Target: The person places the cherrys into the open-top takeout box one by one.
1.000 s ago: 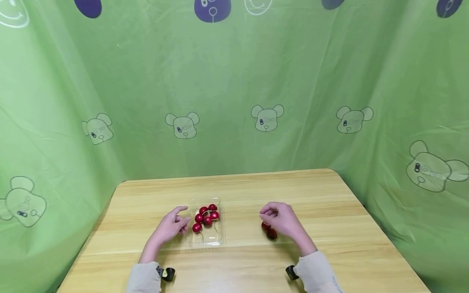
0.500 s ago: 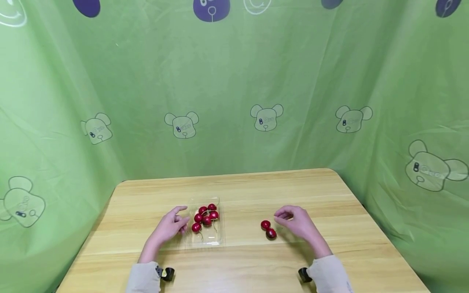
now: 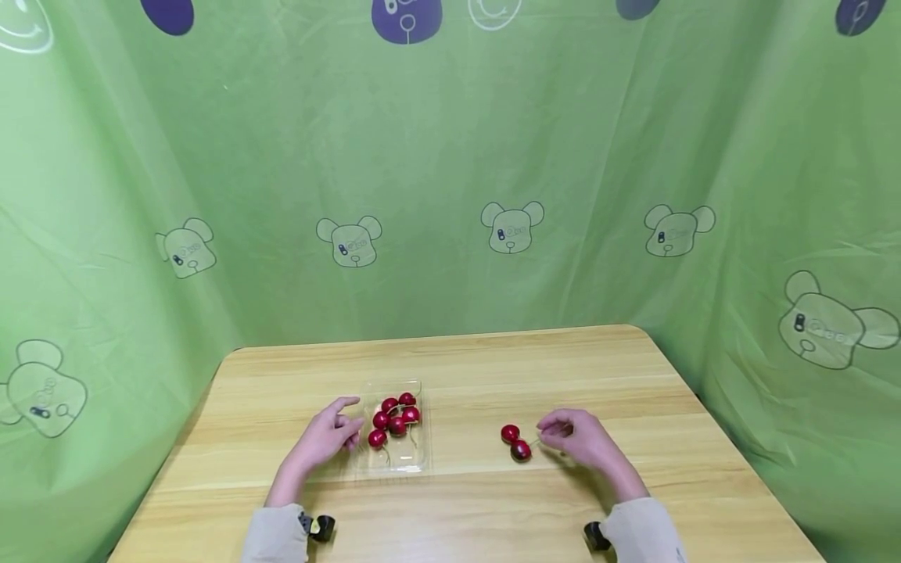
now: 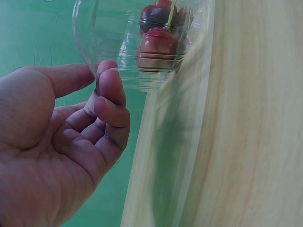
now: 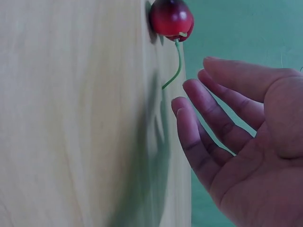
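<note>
A clear plastic box holding several red cherries is on the left of the wooden table. My left hand is at its left side; in the left wrist view the thumb and fingertips pinch the box's edge. Further right, two cherries lie together on the wood, the nearer one darker. My right hand is just right of them, holding nothing. In the right wrist view its fingers are loosely bent, with the thumb apart, beside the green stem of a dark red cherry.
The light wooden table ends at a rounded back edge. Green curtains printed with bear heads surround it at the back and sides. Each wrist carries a small black device near the sleeve.
My right hand has drawn back to the right and slightly nearer, off the two cherries it partly covered. The left hand and the box stay in place.
</note>
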Available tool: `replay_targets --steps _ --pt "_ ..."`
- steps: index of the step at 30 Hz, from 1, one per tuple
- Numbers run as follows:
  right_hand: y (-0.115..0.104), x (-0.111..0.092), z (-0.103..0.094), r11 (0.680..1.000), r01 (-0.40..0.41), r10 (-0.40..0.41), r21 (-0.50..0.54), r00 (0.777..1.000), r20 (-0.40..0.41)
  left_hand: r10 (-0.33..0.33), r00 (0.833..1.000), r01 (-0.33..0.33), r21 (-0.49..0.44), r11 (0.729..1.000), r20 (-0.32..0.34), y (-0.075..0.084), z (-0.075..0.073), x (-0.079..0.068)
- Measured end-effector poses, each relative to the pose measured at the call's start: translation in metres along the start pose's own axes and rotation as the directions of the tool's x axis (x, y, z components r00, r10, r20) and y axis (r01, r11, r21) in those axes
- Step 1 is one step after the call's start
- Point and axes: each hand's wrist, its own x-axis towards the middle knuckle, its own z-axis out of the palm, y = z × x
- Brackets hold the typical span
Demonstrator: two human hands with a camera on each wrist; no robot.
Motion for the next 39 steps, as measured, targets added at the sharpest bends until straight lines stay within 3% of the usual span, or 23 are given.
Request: replay_targets --steps 9,18,39 --pt "0.008 0.003 0.004 0.999 0.036 -0.035 -0.029 0.999 0.031 0.005 1.000 -0.005 -0.013 1.000 0.004 0.000 0.000 0.000" --pt "0.014 0.007 0.009 0.994 0.071 -0.071 -0.082 0.997 0.000 0.007 1.000 -0.007 -0.012 1.000 0.007 0.001 0.000 0.000" --pt "0.020 0.013 0.013 0.990 0.072 -0.075 -0.118 0.997 -0.027 0.009 1.000 -0.009 0.011 1.000 -0.012 -0.004 0.001 0.001"
